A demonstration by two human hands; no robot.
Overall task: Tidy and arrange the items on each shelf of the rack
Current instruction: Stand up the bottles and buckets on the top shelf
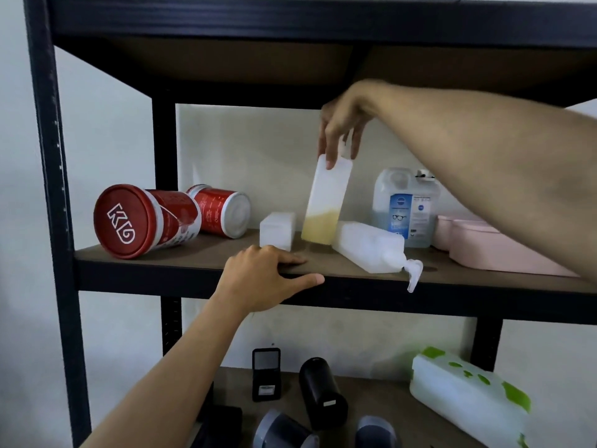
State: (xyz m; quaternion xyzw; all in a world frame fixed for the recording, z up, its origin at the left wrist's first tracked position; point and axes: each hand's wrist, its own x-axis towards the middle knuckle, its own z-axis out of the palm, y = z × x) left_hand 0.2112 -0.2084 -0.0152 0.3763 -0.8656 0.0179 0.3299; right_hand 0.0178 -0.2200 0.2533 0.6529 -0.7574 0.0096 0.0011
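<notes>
Two hands in view at the rack's middle shelf. Right hand grasps a translucent bottle by its top, fingers curled round it; bottle tilted, yellow liquid in its lower part, base at the shelf board between a small white box and a toppled pump bottle. Left hand lies released, fingers straight on the shelf's front edge. Two red canisters lie on their sides at left.
</notes>
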